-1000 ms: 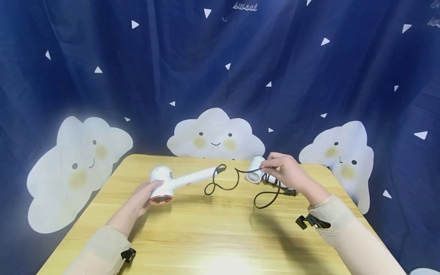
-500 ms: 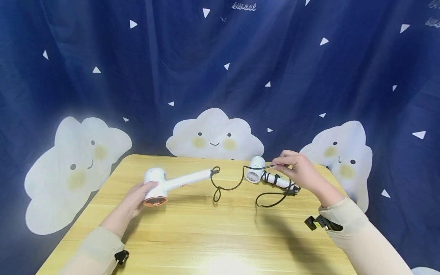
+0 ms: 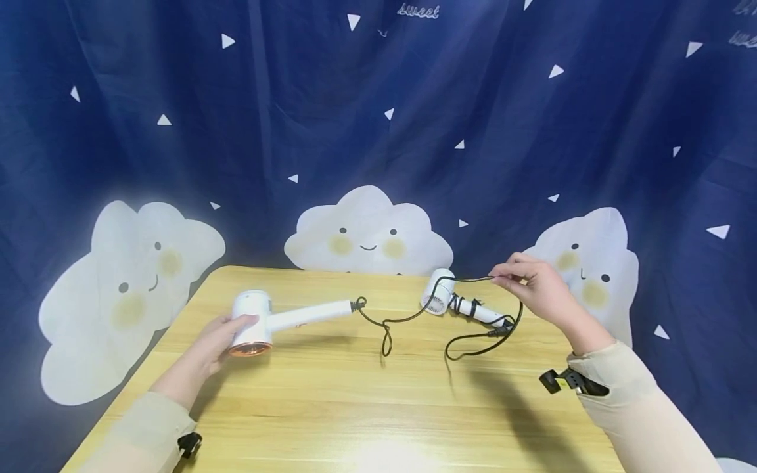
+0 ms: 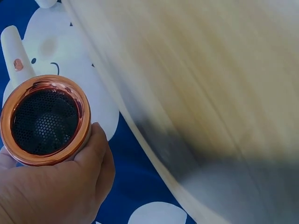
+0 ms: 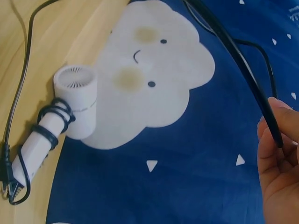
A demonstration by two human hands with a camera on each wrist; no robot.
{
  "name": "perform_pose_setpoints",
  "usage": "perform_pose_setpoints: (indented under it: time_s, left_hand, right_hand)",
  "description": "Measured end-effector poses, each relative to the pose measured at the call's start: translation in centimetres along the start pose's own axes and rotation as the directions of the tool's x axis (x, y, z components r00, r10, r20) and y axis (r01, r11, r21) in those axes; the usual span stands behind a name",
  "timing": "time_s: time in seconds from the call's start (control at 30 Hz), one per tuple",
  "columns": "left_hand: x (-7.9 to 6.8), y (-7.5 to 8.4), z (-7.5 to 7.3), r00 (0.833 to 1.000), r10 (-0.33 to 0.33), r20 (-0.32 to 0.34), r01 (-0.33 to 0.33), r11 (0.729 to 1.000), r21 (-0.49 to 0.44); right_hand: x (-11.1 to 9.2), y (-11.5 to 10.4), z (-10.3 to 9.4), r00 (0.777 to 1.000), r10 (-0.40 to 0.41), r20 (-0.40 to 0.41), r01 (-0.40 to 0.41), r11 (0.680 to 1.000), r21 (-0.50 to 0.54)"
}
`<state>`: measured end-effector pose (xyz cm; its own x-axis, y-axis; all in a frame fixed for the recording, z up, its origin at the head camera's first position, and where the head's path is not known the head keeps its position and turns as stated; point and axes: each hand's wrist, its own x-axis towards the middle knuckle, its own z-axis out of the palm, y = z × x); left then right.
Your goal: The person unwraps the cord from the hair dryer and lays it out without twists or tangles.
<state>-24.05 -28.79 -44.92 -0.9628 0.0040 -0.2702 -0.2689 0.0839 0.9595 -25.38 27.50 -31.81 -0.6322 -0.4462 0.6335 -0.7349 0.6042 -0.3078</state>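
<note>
My left hand [image 3: 209, 345] grips the head of a white hair dryer [image 3: 251, 315], above the left part of the table. Its copper-ringed black mesh end [image 4: 46, 121] faces the left wrist camera, and the handle points right. From the handle's end a black cord [image 3: 408, 320] runs across to my right hand [image 3: 541, 292], with a small loop hanging partway. Thumb and fingertips pinch this cord; beyond them it drops and curls back to a plug [image 3: 498, 332]. Behind lies a second white hair dryer [image 5: 77, 102], its own cord wound around the handle.
The wooden table [image 3: 355, 407] stretches under both hands. Its back edge meets a dark blue curtain [image 3: 378, 79] printed with smiling clouds and white triangles. The second dryer lies close to that edge, with the plug overlapping its handle in the right wrist view.
My hands have drawn apart: the left moved left with the hair dryer, the right moved right and slightly up with the cord. The cord between them has stretched out, and its loop became smaller.
</note>
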Motion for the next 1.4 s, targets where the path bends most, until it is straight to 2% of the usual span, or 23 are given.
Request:
perform_pose_setpoints:
  time_s: [0.3,0.67,0.9,1.07,1.4]
  left_hand:
    - [-0.1,0.2,-1.4,1.0,0.026,0.005,-0.026,0.999,0.04]
    - [-0.2,0.1,-2.9,1.0,0.018,0.026,-0.02,0.993,0.113]
    - [-0.2,0.1,-3.7,0.999,-0.006,0.04,0.003,0.997,0.073]
    - [-0.3,0.0,-4.5,0.998,-0.013,0.062,0.008,0.996,0.091]
    - [-0.3,0.1,-5.6,0.993,-0.036,0.114,0.029,0.998,0.062]
  right_hand:
    - [-1.2,2.1,-1.2,0.998,0.052,-0.048,-0.053,0.998,-0.031]
    - [-2.9,4.0,-3.0,0.986,0.137,-0.093,-0.148,0.982,-0.12]
    - [-4.0,5.2,-4.1,0.968,0.226,-0.105,-0.238,0.964,-0.119]
    - [-4.7,6.4,-4.6,0.953,0.286,-0.104,-0.298,0.945,-0.136]
    - [-6.2,8.7,-5.1,0.94,0.311,-0.138,-0.329,0.933,-0.145]
